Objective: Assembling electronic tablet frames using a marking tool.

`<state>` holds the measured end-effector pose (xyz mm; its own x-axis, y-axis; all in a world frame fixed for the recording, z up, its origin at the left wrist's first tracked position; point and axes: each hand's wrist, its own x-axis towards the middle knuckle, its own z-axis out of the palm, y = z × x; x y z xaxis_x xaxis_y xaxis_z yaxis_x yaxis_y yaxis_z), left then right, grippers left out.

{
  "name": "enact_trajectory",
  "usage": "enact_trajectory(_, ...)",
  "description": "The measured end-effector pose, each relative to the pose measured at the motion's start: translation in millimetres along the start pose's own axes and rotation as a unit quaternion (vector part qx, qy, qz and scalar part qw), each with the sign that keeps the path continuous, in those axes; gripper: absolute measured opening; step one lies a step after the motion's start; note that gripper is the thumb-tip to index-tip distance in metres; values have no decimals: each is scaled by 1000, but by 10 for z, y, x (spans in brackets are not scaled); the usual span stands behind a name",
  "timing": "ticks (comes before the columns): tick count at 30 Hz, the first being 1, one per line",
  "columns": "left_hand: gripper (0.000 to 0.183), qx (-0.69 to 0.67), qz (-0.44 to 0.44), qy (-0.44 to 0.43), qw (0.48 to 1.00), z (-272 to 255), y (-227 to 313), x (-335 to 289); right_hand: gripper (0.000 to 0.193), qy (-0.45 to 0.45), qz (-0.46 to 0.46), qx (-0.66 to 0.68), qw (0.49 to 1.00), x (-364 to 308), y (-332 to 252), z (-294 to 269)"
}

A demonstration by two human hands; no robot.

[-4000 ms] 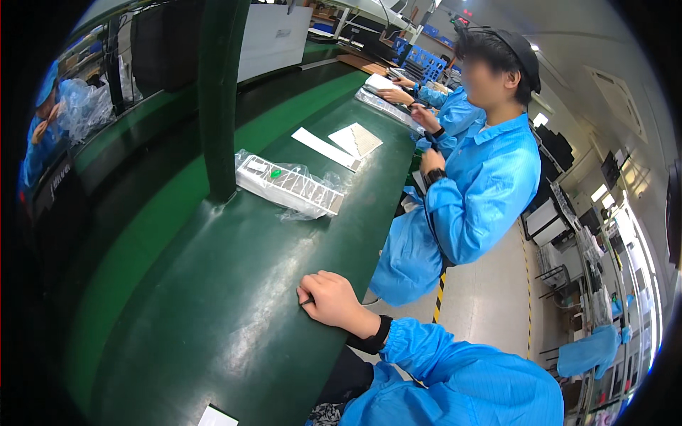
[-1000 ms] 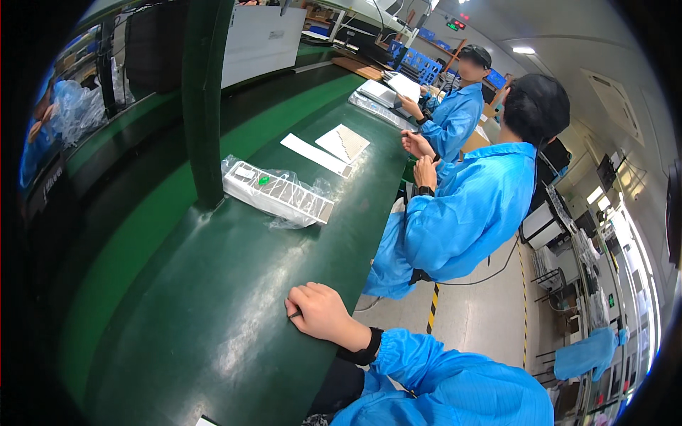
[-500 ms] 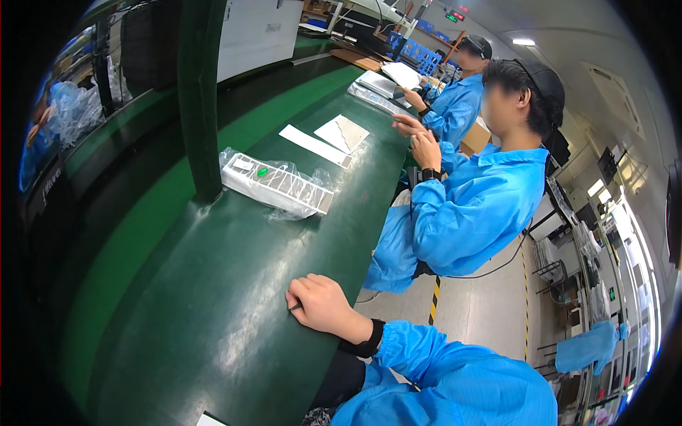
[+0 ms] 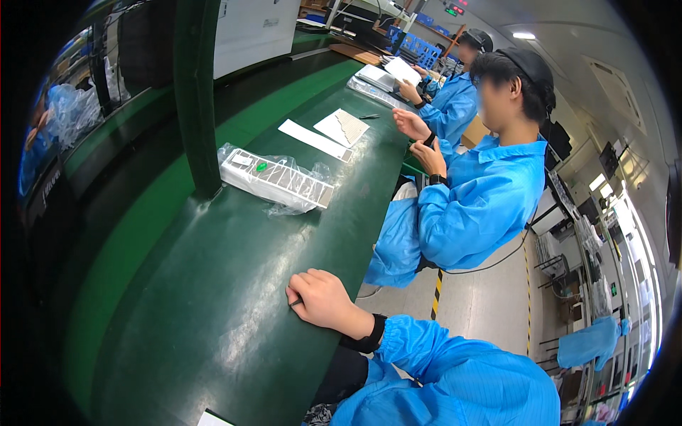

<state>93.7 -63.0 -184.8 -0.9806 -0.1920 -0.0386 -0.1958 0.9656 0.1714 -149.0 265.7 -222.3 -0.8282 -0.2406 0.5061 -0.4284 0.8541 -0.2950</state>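
My right hand (image 4: 320,302) rests on the green tabletop (image 4: 192,284) near its edge, curled into a loose fist. A slim black stick-like thing (image 4: 296,302) pokes out of the curled fingers; most of it is hidden in the hand. My left hand does not show. Farther along the table lies a long white tray-like piece (image 4: 273,181) in clear plastic wrap, with a green spot on top. Behind it are a narrow white strip (image 4: 312,140) and a white sheet (image 4: 341,128) with a stepped grey part.
A co-worker in blue (image 4: 476,199) sits beside me, hands raised over the table edge; another (image 4: 451,106) holds a white sheet beyond. A dark pen-like thing (image 4: 369,116) lies near them. A green post (image 4: 197,106) rises from the table. A white corner (image 4: 213,419) shows at the bottom.
The nearer co-worker's hands have parted, and a dark pen-like thing now lies on the table before them. The farther co-worker's white sheet is tilted up more. My right hand stays put.
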Motion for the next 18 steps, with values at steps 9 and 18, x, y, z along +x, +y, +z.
enact_trajectory(9,60,7,-2,-2,1000,15,-5,-8,13,2,0,4,1000,-4,5,-3)
enact_trajectory(18,60,-1,-10,-2,1000,12,0,-17,13,-4,4,2,1000,-1,-5,-9)
